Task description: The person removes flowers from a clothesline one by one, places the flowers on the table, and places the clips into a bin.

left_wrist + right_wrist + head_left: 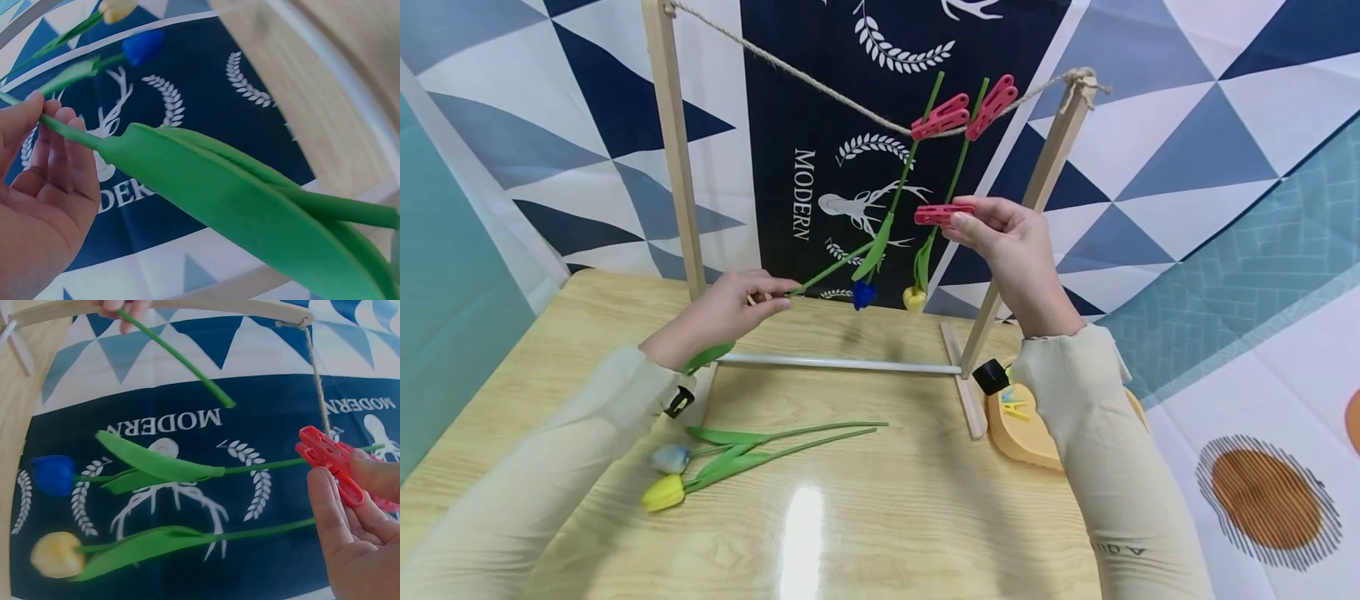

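Observation:
My left hand [737, 304] pinches the green stem [838, 265] of an artificial tulip, its tip pointing up and right. Its broad leaf [206, 194] runs back along the wrist in the left wrist view; the bloom is hidden. My right hand [1003, 246] holds a red clothespin [936, 215] between thumb and fingers, below the rope [820, 86]. A blue tulip [864, 294] and a pale yellow tulip [914, 299] hang bloom-down from that rope. One red clothespin [942, 117] grips the blue tulip's stem, another red clothespin [992, 107] the pale yellow one's.
Two wooden posts [673, 150] carry the sagging rope, and a white rod [842, 363] joins their feet. On the table [880, 525] lie a light blue tulip [671, 458] and a yellow tulip [664, 493]. An orange tray [1026, 446] with small clothespins stands partly behind my right sleeve.

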### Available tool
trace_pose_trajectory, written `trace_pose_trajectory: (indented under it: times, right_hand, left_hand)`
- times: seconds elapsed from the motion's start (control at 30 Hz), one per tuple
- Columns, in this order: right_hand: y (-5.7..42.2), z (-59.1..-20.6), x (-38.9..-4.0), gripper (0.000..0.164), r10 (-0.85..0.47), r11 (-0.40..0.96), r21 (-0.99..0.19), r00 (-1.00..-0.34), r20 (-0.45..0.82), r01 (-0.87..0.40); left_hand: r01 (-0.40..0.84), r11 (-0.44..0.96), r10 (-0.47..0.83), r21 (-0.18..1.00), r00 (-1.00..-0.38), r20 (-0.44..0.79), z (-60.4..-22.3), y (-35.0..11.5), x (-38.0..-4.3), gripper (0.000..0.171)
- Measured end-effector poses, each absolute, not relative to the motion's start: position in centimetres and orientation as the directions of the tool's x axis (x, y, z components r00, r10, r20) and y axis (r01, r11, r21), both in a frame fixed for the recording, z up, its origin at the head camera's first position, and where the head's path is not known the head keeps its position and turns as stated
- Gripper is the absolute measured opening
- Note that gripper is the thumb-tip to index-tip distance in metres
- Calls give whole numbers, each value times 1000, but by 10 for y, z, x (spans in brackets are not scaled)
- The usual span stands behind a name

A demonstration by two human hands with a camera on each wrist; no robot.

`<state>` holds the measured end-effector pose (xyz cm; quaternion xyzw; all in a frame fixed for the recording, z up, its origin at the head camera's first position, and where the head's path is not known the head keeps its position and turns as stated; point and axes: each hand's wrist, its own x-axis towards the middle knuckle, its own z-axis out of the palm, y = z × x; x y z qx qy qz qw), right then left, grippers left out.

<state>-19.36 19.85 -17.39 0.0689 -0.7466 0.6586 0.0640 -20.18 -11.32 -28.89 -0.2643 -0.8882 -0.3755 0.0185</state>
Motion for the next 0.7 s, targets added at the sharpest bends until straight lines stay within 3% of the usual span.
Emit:
trace_pose_trajectory:
  times: [0.43, 0.7]
  right_hand:
    - [244, -217, -188, 48, -51, 268, -961, -997, 64, -75]
    - [274, -247, -182, 52, -52, 72, -996, -998, 40, -44]
  left_hand:
    - [485, 583, 601, 652, -797, 55, -330, -120, -192, 30]
    - [495, 564, 666, 661, -746, -9, -354, -117, -188, 24]
